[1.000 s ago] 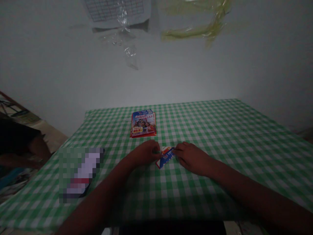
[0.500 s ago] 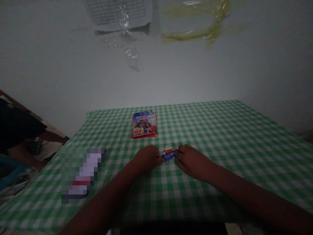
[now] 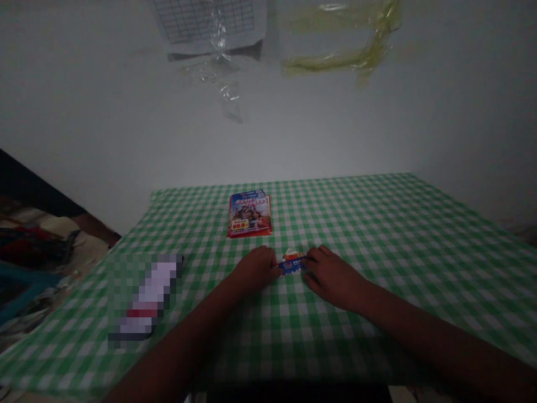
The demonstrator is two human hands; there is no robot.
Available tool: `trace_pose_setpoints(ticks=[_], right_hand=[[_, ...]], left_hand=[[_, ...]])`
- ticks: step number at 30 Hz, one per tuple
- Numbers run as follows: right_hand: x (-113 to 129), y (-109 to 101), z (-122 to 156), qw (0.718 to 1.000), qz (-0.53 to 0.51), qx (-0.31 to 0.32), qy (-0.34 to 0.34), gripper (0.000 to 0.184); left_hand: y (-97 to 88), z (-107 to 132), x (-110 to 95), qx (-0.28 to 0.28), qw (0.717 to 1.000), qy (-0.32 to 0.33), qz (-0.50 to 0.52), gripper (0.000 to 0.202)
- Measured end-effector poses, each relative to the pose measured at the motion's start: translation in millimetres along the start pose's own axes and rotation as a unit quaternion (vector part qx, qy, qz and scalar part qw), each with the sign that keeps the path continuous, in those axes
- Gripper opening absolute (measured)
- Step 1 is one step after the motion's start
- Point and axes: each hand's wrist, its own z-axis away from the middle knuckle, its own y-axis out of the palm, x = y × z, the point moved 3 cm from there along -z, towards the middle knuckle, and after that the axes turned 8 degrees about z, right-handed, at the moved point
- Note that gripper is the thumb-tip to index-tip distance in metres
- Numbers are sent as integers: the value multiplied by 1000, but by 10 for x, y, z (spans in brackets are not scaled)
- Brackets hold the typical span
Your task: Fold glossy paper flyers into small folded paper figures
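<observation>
Dim room, pale wall (image 3: pixel 319 134) behind, with a gridded sheet (image 3: pixel 210 22), strips of clear tape (image 3: pixel 230 101) and yellow tape (image 3: pixel 331 64) stuck high on it. Table covered in a green-and-white checked tablecloth (image 3: pixel 390 224). Small folded paper (image 3: pixel 292 266), blue with white and orange showing, sits low over the cloth near the middle of the table, between two bare hands. Left hand (image 3: pixel 257 267): fingers curled, narrow pinch on the paper's left end. Right hand (image 3: pixel 331 277): fingers bent, narrow pinch on the right end; thumb contact hard to make out in this light. Beyond the paper, near the far edge, stack of printed leaflets (image 3: pixel 250 215), slightly fanned, top one marked 89.9 on a yellow patch; well apart from both hands. To the left of the left forearm, slanted oblong object (image 3: pixel 153 288), pixelated, identity not readable. Far left, beside the table: another person's arm (image 3: pixel 98 228), and a blue item (image 3: pixel 27 285) lower down.
</observation>
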Motion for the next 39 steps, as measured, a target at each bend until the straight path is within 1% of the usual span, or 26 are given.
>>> trace_pose_setpoints(ticks=[5, 9, 12, 17, 20, 23, 26, 30, 33, 36, 39], right_hand=[[8, 19, 3, 1000, -20, -6, 7, 27], [45, 15, 9, 1000, -13, -3, 1, 34], [67, 11, 15, 1000, -2, 5, -3, 41], [38, 43, 21, 1000, 13, -5, -12, 52], [0, 63, 22, 1000, 15, -10, 0, 56], [-19, 65, 26, 999, 26, -3, 18, 57], [-1, 61, 30, 999, 50, 9, 13, 56], [54, 58, 25, 996, 86, 16, 1, 55], [103, 55, 10, 994, 107, 21, 2, 56], [137, 56, -7, 993, 120, 24, 1, 55], [133, 61, -11, 993, 118, 21, -2, 54]], left_hand=[[-2, 14, -25, -17, 1000, 6, 7, 11], [18, -21, -13, -59, 998, 16, 11, 6], [53, -67, 18, -89, 995, 37, -6, 4], [107, -103, 53, -110, 991, 63, -43, 8], [115, -64, -12, -105, 989, 81, -68, 11], [133, 14, -128, -81, 985, 102, -114, 17], [182, 105, -234, -59, 980, 100, -162, 21], [250, 203, -355, -76, 971, 88, -209, 24], [279, 226, -423, -59, 972, 75, -216, 25], [252, 201, -423, -35, 975, 67, -211, 26], [176, 130, -315, -20, 985, 64, -161, 28]])
